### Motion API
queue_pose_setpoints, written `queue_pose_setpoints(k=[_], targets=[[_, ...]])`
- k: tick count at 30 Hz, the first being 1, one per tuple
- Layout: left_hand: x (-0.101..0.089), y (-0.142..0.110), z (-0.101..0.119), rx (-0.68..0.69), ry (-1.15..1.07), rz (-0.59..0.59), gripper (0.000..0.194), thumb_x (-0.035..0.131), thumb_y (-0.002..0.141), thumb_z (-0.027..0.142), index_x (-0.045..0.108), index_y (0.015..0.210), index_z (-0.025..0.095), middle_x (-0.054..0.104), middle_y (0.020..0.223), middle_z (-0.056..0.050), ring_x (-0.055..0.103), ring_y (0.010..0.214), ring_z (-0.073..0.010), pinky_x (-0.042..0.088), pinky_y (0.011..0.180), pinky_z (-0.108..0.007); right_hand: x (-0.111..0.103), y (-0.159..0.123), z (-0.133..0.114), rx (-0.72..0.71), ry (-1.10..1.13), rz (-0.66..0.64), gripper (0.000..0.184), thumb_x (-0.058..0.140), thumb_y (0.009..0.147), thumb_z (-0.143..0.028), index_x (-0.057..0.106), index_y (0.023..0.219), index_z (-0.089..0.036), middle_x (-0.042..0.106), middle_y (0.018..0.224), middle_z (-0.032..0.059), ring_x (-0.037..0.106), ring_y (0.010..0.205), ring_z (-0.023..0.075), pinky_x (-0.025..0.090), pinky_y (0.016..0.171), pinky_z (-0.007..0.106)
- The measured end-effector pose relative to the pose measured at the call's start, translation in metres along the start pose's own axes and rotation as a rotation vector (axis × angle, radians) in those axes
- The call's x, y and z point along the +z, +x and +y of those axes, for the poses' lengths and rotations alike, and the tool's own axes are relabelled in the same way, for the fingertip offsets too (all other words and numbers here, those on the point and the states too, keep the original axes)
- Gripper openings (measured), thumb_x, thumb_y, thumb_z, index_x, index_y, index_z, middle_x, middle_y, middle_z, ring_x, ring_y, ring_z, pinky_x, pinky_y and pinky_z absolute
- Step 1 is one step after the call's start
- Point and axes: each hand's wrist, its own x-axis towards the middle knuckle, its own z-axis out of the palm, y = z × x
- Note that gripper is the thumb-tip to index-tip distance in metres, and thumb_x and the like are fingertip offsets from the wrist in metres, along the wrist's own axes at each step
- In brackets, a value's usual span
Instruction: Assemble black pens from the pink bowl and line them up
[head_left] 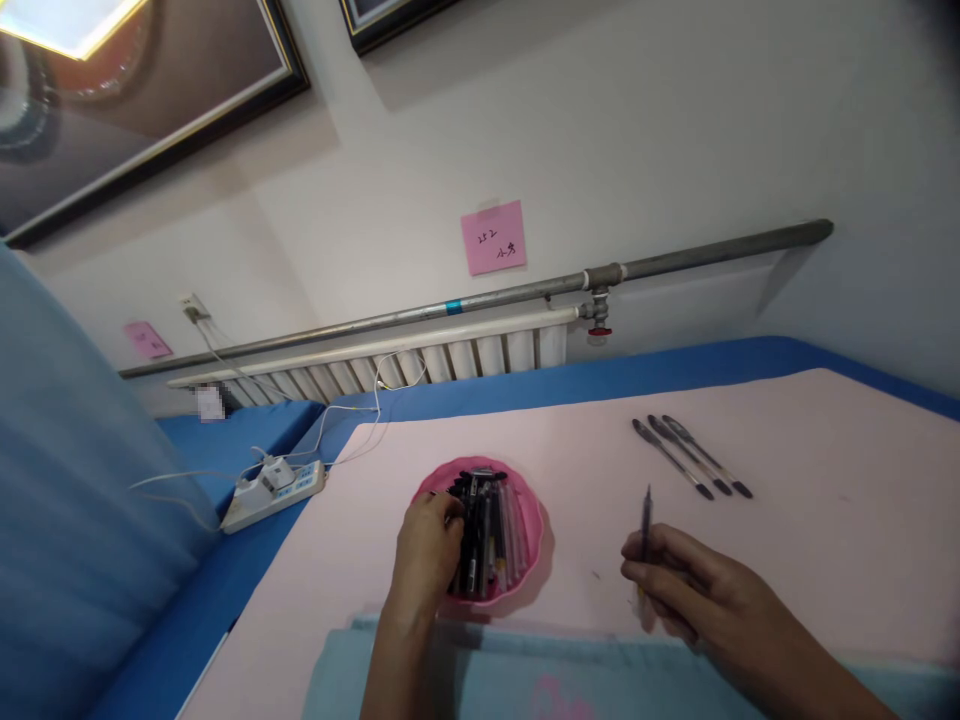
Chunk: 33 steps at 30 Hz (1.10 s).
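While our right hand (694,585) pinches a slim pen piece (646,515), our left hand (426,548) half-curls over the pink bowl (535,527) beneath it, hold unclear.

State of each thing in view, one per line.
Left hand: at pink bowl, grip unclear
Right hand: pinching slim pen piece
Slim pen piece: near upright, tip up
Pink bowl: holding black and clear pen parts
Three pens: lying side by side
Power strip: plugs inserted
Wall socket: occupied
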Motion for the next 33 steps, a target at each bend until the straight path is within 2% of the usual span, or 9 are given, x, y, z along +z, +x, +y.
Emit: queue_pose_setpoints(k=[7,15,33], targets=[[0.003,-0.002,0.004,-0.012,0.115,-0.073,0.027,0.053,0.067,0.013,0.069,0.088,0.02,0.061,0.097,-0.007,0.055,0.091,-0.0199,0.04,0.083,-0.031,0.001,-0.002,-0.006,0.007,-0.021,-0.003,0.014,0.056,0.077,-0.035,0.055,0.072,-0.022,0.054,0.053,-0.0039,0.043,0.042,0.0099,0.033,0.041,0.023],[0.006,-0.008,0.016,-0.041,0.297,-0.03,0.022,0.05,0.07,0.015,0.066,0.085,0.016,0.06,0.099,-0.012,0.055,0.091,-0.0231,0.041,0.079,-0.033,0.0,-0.002,-0.002,-0.005,-0.006,0.005,0.012,0.057,0.077,-0.033,0.056,0.071,-0.022,0.054,0.052,-0.0045,0.044,0.043,0.01,0.033,0.041,0.022],[0.01,-0.008,0.023,-0.043,0.318,-0.025,0.022,0.047,0.07,0.011,0.065,0.082,0.012,0.06,0.101,-0.016,0.055,0.094,-0.0247,0.04,0.081,-0.033,0.002,-0.004,-0.008,-0.014,-0.004,0.019,0.013,0.057,0.077,-0.031,0.056,0.068,-0.023,0.054,0.05,-0.0053,0.044,0.044,0.01,0.034,0.042,0.022]])
